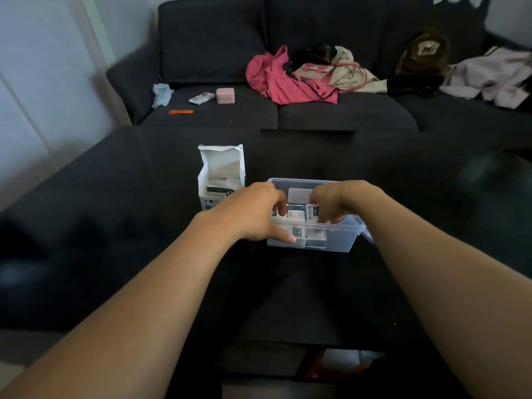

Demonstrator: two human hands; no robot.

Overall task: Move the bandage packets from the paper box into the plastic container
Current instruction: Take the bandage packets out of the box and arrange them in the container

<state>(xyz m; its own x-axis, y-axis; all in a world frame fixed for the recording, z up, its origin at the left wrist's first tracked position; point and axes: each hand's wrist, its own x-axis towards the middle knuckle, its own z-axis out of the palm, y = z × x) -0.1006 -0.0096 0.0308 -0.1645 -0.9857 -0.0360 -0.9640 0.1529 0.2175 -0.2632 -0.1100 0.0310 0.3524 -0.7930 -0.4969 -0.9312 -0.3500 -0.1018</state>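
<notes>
Bandage packets (299, 212) sit in two places. One black table (115, 226) holds one clear plastic container (336, 240) beside one open paper box (221, 174) with more packets inside. Left hand (253, 211) and right hand (339, 200) pinch packets inside the container.

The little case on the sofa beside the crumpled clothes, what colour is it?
Pale pink. The case shows best, and only, in the head view, on the dark grey sofa.

We see a dim room, with soft daylight on the pale wall (43, 82) at left. The dark table (115, 226) shows faint blurry reflections. Edges bend and smear; the sofa (345, 110) looks slightly soft.
</notes>
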